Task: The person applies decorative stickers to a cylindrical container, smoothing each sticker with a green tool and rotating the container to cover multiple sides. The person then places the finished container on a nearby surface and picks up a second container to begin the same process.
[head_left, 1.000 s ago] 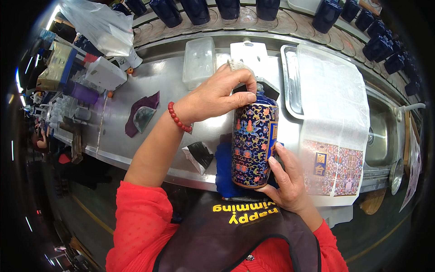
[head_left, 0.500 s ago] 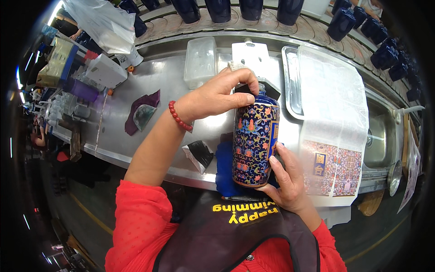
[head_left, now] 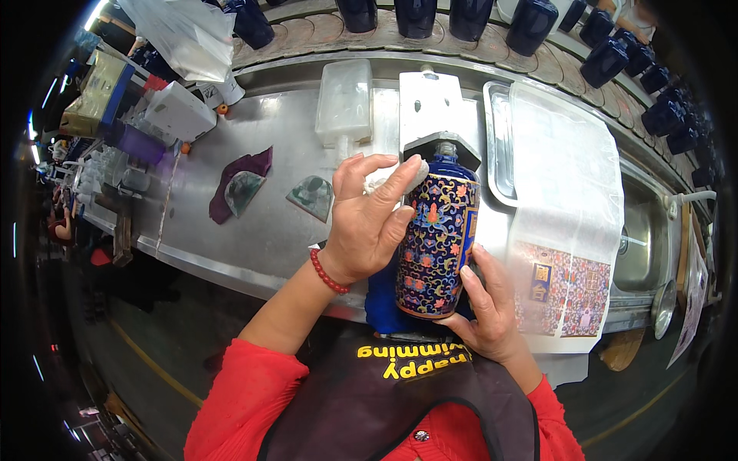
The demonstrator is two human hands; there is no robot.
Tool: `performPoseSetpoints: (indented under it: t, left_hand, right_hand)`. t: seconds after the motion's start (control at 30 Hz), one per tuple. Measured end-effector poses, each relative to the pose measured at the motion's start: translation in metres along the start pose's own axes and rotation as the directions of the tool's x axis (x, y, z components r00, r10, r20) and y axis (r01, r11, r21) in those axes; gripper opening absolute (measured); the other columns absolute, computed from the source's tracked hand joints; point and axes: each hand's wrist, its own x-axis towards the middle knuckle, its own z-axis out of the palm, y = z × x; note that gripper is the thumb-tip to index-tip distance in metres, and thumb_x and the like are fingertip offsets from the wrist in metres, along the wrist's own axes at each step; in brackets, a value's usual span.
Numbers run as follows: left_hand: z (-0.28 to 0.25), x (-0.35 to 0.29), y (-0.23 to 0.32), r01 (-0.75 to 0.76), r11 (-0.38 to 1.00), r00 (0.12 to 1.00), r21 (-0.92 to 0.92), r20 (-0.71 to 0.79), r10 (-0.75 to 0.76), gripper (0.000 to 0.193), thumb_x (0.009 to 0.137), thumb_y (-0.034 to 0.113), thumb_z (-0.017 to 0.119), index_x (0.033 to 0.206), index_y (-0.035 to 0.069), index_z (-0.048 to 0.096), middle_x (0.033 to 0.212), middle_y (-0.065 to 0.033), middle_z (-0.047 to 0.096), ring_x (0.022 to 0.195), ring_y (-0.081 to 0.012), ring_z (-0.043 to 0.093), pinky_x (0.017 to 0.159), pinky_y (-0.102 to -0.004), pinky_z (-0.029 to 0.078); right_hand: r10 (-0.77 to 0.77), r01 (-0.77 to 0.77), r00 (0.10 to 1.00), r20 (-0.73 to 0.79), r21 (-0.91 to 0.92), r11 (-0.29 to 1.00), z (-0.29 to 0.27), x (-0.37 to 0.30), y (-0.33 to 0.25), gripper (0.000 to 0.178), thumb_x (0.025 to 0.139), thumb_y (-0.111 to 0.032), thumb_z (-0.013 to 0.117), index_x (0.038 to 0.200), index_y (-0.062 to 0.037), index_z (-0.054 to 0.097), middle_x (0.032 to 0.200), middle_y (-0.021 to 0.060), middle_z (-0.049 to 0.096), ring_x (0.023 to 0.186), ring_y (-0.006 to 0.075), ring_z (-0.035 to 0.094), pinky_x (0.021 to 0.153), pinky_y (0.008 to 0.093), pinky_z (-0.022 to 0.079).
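A dark blue bottle [head_left: 436, 238] with colourful floral decoration stands tilted in front of me, its neck bare at the top. My right hand [head_left: 492, 311] grips it low on the right side, thumb under the base and fingers along the wall. Beside the bottle's upper left, my left hand [head_left: 369, 219] has its fingers bent around a crumpled whitish pad, perhaps a cloth [head_left: 420, 177], which meets the shoulder. The hand hides part of this pad. Behind the neck is a white stand [head_left: 430, 107] with a dark angled edge. A blue cloth [head_left: 382, 296] lies under my left wrist.
Printed decal sheets under translucent paper [head_left: 565, 154] lie right of the bottle, over a metal tray [head_left: 498, 138]. A clear plastic container [head_left: 344, 104], a purple cloth [head_left: 231, 188] and a greenish scraper-like piece [head_left: 311, 197] rest leftward. Blue bottles [head_left: 415, 15] line the conveyor; a sink [head_left: 642, 230] is right.
My left hand has come down from the bottle's neck to its upper left side, uncovering the neck and the greenish piece. The conveyor bottles have shifted right. My right hand keeps its grip.
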Motion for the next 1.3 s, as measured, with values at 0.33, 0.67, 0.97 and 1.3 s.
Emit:
performPoseSetpoints:
  t: [0.33, 0.67, 0.97, 1.3]
  left_hand:
    - [0.006, 0.0, -0.004, 0.063, 0.998, 0.998, 0.002, 0.011, -0.063, 0.037, 0.096, 0.026, 0.068, 0.131, 0.014, 0.073, 0.126, -0.0106, 0.068, 0.124, -0.0323, 0.046, 0.11, -0.0478, 0.032]
    - [0.004, 0.001, -0.005, 0.067, 0.997, 0.997, 0.031, -0.024, -0.067, 0.033, 0.093, 0.028, 0.071, 0.123, 0.017, 0.076, 0.129, -0.0111, 0.066, 0.122, -0.0326, 0.046, 0.11, -0.048, 0.031]
    - [0.003, 0.003, -0.009, -0.025, 0.995, 0.999, 0.1, -0.02, 0.027, 0.036, 0.093, 0.031, 0.071, 0.125, 0.016, 0.074, 0.13, -0.013, 0.065, 0.124, -0.0338, 0.046, 0.112, -0.0497, 0.03]
    - [0.022, -0.028, 0.006, 0.37, 0.771, 0.925, -0.519, 0.126, -0.359, 0.077, 0.101, 0.044, 0.066, 0.154, -0.004, 0.038, 0.145, -0.0245, 0.053, 0.14, -0.0384, 0.048, 0.118, -0.0462, 0.037]
  right_hand:
    - [0.006, -0.006, 1.0, 0.008, -0.013, 1.0, 0.0, -0.001, -0.001, 0.081, 0.071, -0.024, 0.092, 0.139, -0.0009, 0.055, 0.149, 0.0279, 0.049, 0.13, 0.0446, 0.054, 0.104, 0.0519, 0.049]
    - [0.011, -0.011, 1.0, 0.006, -0.023, 1.0, -0.001, 0.001, -0.002, 0.082, 0.071, -0.024, 0.092, 0.14, -0.0019, 0.054, 0.149, 0.0279, 0.049, 0.129, 0.0445, 0.055, 0.103, 0.0516, 0.05]
    - [0.016, -0.016, 1.0, 0.018, 0.0, 1.0, -0.001, 0.0, -0.001, 0.081, 0.072, -0.023, 0.091, 0.141, -0.0025, 0.053, 0.15, 0.0276, 0.048, 0.13, 0.0445, 0.055, 0.104, 0.0518, 0.049]
    - [0.0, 0.0, 1.0, 0.004, 0.007, 1.0, 0.002, -0.005, 0.004, 0.085, 0.071, -0.021, 0.092, 0.143, -0.0013, 0.051, 0.15, 0.0298, 0.048, 0.131, 0.0455, 0.054, 0.105, 0.0521, 0.048]
